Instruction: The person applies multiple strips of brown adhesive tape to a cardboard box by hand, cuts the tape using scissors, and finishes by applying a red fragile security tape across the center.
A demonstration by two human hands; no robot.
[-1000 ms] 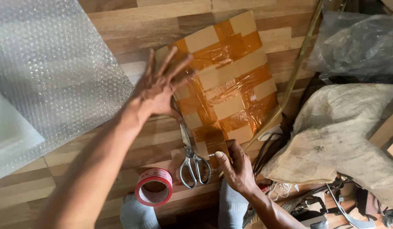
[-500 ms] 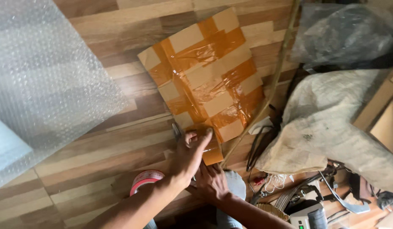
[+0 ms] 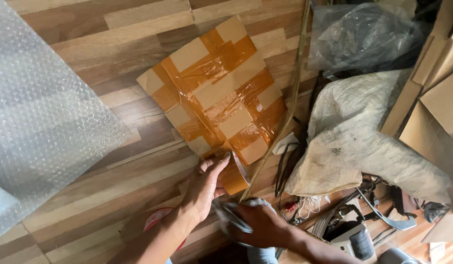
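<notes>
While both forearms come in from the bottom edge of the view, the right hand [image 3: 263, 226] sits nearest, closed around the handles of a pair of scissors [image 3: 236, 195]. Their blades run up and slightly left from that fist, so the long axis points toward the low corner of the taped parcel [image 3: 219, 95], and the blade tip lies just at that corner. The left hand [image 3: 204, 183] is a little farther out and to the left, palm down and half open, fingers stretched forward with the thumb spread; its fingertips [image 3: 225, 157] press on the loose strip of brown tape [image 3: 233, 178] hanging off the parcel's near corner. It holds nothing closed in its grip. Of the two, the left hand is the one touching the parcel; the right reaches it only through the blades. A red tape roll [image 3: 158, 220] shows partly under the left wrist. The parcel lies flat on the wood floor [image 3: 114, 63], turned like a diamond, beyond both hands. Bubble wrap [image 3: 40, 112] covers the floor to the left, and a pale sack [image 3: 363, 132] lies to the right.
</notes>
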